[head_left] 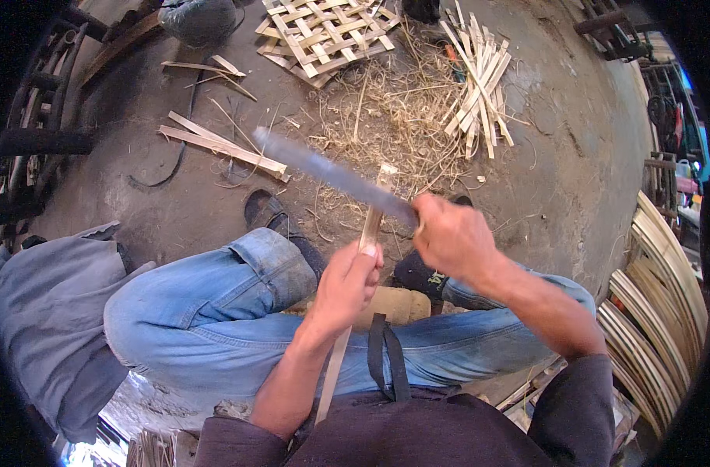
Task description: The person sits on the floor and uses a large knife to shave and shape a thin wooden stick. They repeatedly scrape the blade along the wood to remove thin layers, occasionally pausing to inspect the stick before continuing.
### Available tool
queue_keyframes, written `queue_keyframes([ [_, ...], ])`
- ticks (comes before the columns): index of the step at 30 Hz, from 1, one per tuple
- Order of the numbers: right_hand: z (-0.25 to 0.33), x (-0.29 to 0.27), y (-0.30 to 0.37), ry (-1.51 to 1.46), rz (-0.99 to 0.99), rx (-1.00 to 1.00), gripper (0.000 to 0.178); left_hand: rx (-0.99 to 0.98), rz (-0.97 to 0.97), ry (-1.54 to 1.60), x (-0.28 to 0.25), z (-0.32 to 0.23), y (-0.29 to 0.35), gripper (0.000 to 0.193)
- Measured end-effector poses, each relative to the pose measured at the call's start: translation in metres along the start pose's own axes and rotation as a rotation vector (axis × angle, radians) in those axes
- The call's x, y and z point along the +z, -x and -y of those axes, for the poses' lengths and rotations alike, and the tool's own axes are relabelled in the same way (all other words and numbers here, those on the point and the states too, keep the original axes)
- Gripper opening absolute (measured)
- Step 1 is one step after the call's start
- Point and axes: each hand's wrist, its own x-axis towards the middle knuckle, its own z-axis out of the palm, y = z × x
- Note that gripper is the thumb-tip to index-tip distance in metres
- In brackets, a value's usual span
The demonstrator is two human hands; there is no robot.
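Dusty concrete floor (573, 156) strewn with shavings (386, 117); left hand (349, 284) gripping bamboo strip (370, 226), right hand (452, 237) clenched around knife (332, 175).

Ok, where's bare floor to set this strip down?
Bare floor lies right of the loose strips, toward the stacked hoops. Another patch sits left of the two flat slats. Ahead it is crowded: shavings, woven mat. Left hand holds the strip, right hand the blade.

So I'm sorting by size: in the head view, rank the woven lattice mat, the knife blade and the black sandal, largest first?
1. Woven lattice mat
2. Knife blade, though nearer the camera, so unsure against the mat
3. Black sandal
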Motion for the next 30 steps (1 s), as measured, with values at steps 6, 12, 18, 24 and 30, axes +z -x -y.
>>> queue_keyframes([
  [6,0.008,0.009,0.003,-0.076,-0.053,0.076,0.009,-0.072,-0.033,0.019,0.005,0.004,0.011,0.021],
  [12,-0.001,0.003,-0.009,-0.003,-0.139,-0.039,0.005,-0.07,-0.004,0.079,0.004,0.0,0.005,0.021],
  [18,-0.025,0.001,-0.025,0.011,-0.176,0.131,0.006,-0.083,0.012,0.055,-0.002,-0.004,0.005,0.02],
  [24,-0.012,0.001,-0.007,0.056,-0.103,-0.055,0.005,-0.058,-0.039,0.006,0.0,-0.003,-0.004,0.022],
  [30,0.005,-0.002,0.002,0.115,-0.044,-0.223,0.008,-0.018,-0.034,-0.043,0.002,0.0,0.0,0.024],
])
